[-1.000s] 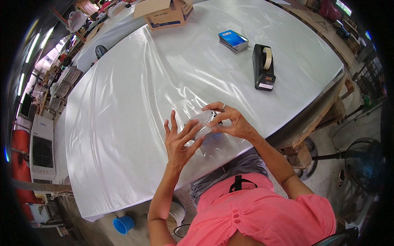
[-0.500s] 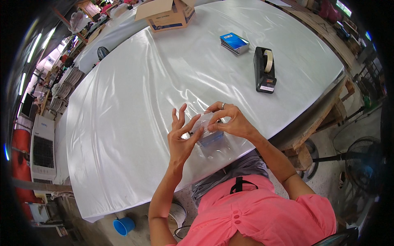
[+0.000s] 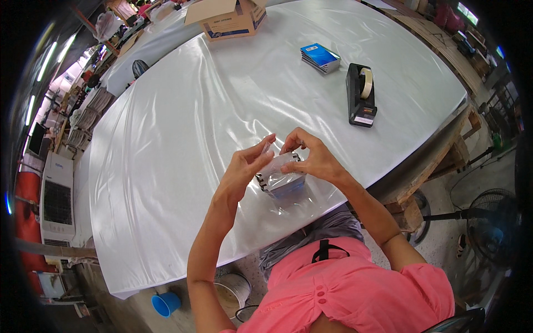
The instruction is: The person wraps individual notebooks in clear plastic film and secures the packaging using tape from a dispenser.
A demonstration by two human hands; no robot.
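Note:
Near the front edge of the table lies a small stack of spiral-bound notebooks (image 3: 286, 190), with black rings showing at its far corners. Clear plastic film (image 3: 276, 178) covers it and spreads out toward me. My left hand (image 3: 250, 165) is at the stack's far left corner, its thumb and fingers pinching a raised flap of the film. Over the far right corner, my right hand (image 3: 312, 159) has its fingers bent and its thumb on the film, gripping its edge. The fingertips partly hide the film's edge.
A black tape dispenser (image 3: 360, 102) with a roll of tape stands to the right, beyond my hands. Behind it sits a pile of blue-covered notebooks (image 3: 320, 57). An open cardboard box (image 3: 230, 26) is at the far side of the white-covered table (image 3: 161, 166). A blue bucket (image 3: 166, 304) stands on the floor.
My left hand has drawn its spread fingers together and moved up to the far edge, lifting a film flap. The right hand has shifted slightly right, uncovering more of the rings.

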